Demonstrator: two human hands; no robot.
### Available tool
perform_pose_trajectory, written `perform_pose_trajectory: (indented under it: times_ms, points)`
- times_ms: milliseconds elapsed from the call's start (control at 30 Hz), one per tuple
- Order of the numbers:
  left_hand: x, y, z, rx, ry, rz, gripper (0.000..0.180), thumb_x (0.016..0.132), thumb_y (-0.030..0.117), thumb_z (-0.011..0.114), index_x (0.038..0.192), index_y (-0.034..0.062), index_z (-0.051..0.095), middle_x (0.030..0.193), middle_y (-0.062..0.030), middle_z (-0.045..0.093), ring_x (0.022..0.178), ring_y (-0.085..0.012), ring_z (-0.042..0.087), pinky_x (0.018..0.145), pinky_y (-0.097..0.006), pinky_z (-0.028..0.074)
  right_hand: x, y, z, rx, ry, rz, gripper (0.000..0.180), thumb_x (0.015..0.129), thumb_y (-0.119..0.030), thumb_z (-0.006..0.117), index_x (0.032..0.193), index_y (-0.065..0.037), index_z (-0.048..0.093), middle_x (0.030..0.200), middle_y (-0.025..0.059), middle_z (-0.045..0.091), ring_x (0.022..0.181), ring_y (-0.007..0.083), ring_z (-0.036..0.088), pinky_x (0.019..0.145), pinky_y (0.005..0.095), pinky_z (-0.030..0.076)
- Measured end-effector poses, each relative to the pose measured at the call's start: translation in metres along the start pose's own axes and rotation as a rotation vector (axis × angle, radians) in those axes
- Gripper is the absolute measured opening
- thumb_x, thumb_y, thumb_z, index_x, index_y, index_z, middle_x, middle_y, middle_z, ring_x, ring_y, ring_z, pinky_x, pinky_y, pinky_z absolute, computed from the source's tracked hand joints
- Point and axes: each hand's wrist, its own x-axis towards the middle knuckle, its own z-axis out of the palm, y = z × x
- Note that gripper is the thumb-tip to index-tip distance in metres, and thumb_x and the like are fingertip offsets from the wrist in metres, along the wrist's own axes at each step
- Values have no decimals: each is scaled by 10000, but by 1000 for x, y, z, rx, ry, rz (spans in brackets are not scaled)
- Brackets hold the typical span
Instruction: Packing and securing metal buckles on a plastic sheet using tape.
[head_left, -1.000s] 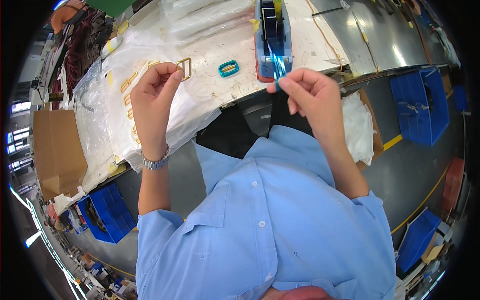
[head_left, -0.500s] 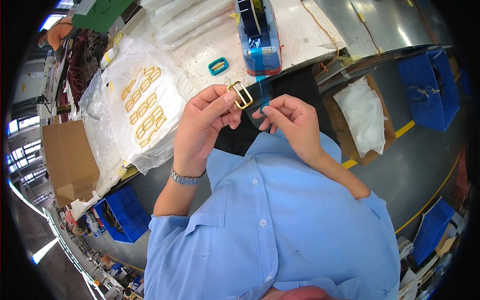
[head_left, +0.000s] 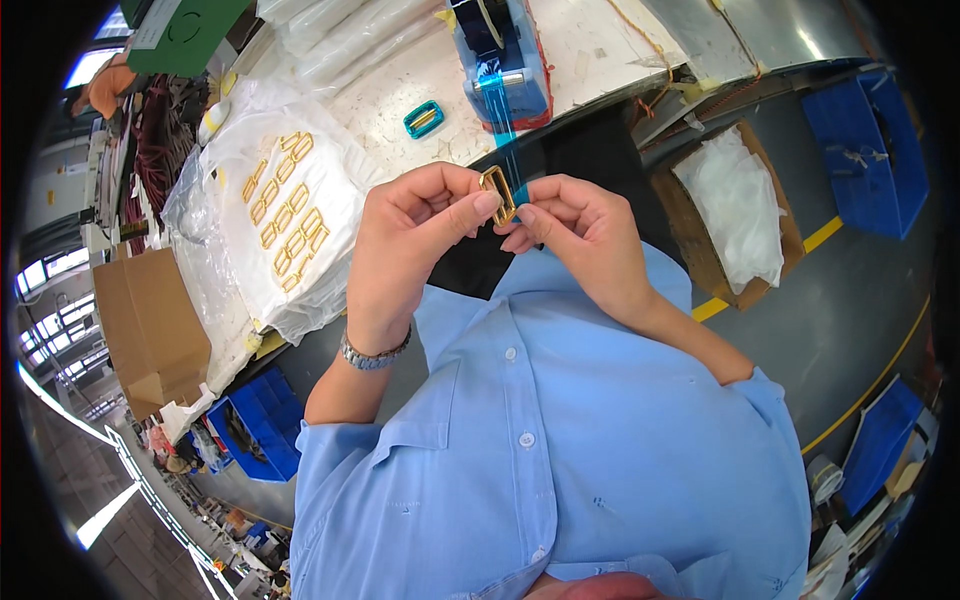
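Holding a gold buckle in front of the chest, just past the near edge of the counter, taking 12 o'clock as straight up in the head view. Gripped by its left long side between thumb and fingers of the left hand, lying between 2 and 3 o'clock from that hand's middle and at about 10 o'clock from the right hand. Near to both hands, with the left fingers bearing the frame and the right fingertips at its 4 o'clock side. Tilted, with long axis running from 11 down to 5 o'clock and face turned partly edge-on.

Pinching the free end of a blue tape strip in the right fingers. Too hidden behind the fingertips to tell contact from a narrow gap between strip and frame. Drawn taut-looking from the tape dispenser at 12 o'clock, passing just beside the buckle's 1 o'clock end, nearly parallel to its long axis. Turning mainly, by judgement, on that near-parallel lie.

Showing also a blue-wrapped buckle on the counter between 10 and 11 o'clock from the hands; more gold buckles in rows on a white plastic-covered stack at 9 o'clock; a carton with white wrapping at 3 o'clock.
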Motion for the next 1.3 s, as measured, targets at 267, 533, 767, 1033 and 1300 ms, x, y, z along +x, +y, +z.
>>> perform_pose_trajectory:
  times_ms: [267,533,767,1033,1300]
  points:
    - [6,-1,2,38,-53,-27,137,987,124,778,1015,-8,752,887,-4,735,809,-54,628,754,-212,498,-4,3,-1,-15,-19,-12,216,1068,-5,609,1254,91,664,1070,158,794,943,177,780,836,295,639]
    - [13,-5,1,14,-66,-53,136,987,119,782,1030,-9,759,884,-21,747,811,-61,653,765,-223,514,-5,2,-3,-5,-54,7,295,1073,3,593,1348,99,641,1119,174,782,980,193,773,876,310,632]
    - [21,-10,-1,7,-75,-80,141,988,118,782,1035,-14,759,885,-21,746,807,-63,655,770,-225,522,-2,-6,3,111,-17,57,267,1020,-38,716,1254,87,684,1092,151,797,955,154,775,842,280,631]
    - [26,-22,4,-8,-76,-25,138,1001,151,773,1023,15,756,881,5,731,789,-50,613,742,-214,481,4,1,-1,18,44,56,325,994,-65,768,1261,103,692,1040,156,804,921,162,787,826,270,639]
    - [27,-28,1,87,40,85,186,1032,166,736,1092,-9,759,943,-9,743,805,-52,620,747,-220,495,4,0,-4,19,66,69,366,995,-55,761,1305,120,672,1072,172,797,935,184,795,808,284,652]
